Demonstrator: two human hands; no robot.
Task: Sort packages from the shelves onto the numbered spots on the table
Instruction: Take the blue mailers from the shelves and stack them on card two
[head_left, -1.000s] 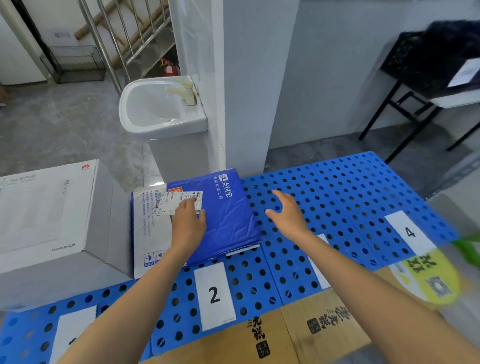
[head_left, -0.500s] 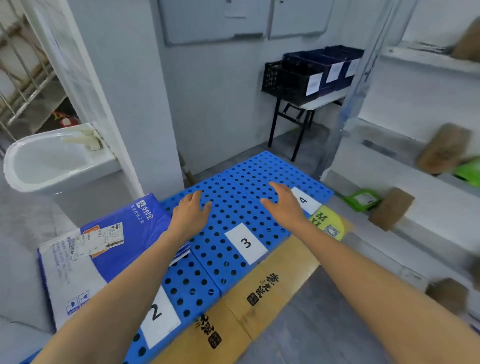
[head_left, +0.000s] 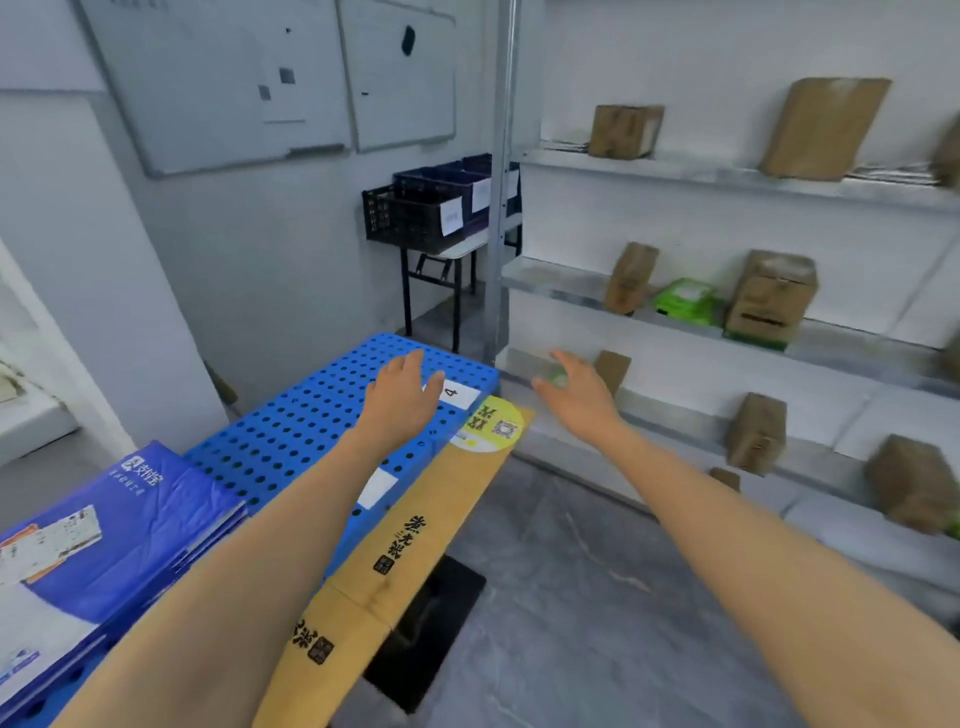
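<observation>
Both my hands are out in front, empty, between the desk and the shelves.

My left hand (head_left: 402, 395) hovers over the far end of the blue perforated desk (head_left: 291, 431), fingers loosely apart and holding nothing, partly covering the white label marked 4 (head_left: 460, 395). My right hand (head_left: 576, 392) is past the desk's edge, fingers spread and empty, just in front of a small brown package (head_left: 613, 370) on a low shelf. The blue package (head_left: 130, 525) lies flat at the near left of the desk, its paper slip facing up. More brown packages stand on the shelves (head_left: 727, 176) to my right, with a green package (head_left: 685, 301) between two of them on the middle shelf.
</observation>
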